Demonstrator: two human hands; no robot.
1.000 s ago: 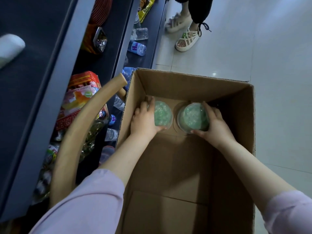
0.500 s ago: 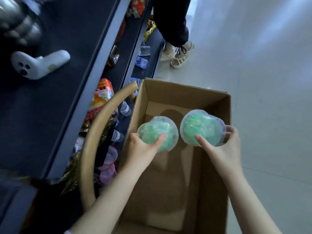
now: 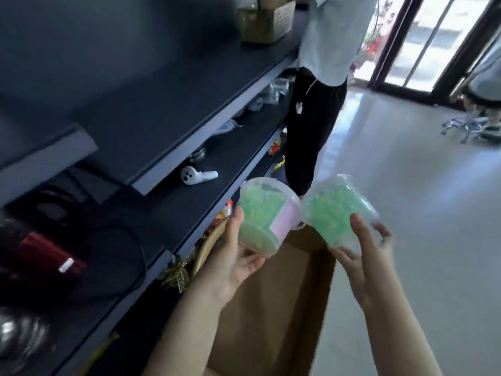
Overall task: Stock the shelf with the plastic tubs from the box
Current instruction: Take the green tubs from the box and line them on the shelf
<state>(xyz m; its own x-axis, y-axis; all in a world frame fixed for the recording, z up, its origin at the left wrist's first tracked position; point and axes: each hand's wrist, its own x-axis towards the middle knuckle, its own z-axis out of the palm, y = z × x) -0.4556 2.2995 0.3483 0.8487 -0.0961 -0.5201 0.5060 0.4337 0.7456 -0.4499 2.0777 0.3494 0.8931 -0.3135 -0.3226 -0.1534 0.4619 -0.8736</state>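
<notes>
I hold two clear plastic tubs filled with green stuff in front of me, above the open cardboard box [image 3: 273, 302]. My left hand [image 3: 235, 259] grips the left tub [image 3: 264, 218] from below; this tub has a pink label and leans to the left. My right hand [image 3: 366, 256] holds the right tub [image 3: 336, 210], thumb on its front, and the tub is blurred. The two tubs almost touch at their rims. The dark shelf [image 3: 189, 213] runs along my left, level with the tubs.
A white handheld controller [image 3: 196, 175] lies on the middle shelf board. Snack packets [image 3: 223, 214] sit on the lower board beside the box. A person in black trousers [image 3: 311, 126] stands by the shelf ahead. A cardboard box [image 3: 267, 21] rests on the top board. Pale floor spreads to the right.
Both hands have lifted the tubs up out of the box, toward the shelf. My view has swung up from the box to the shelves and the room.
</notes>
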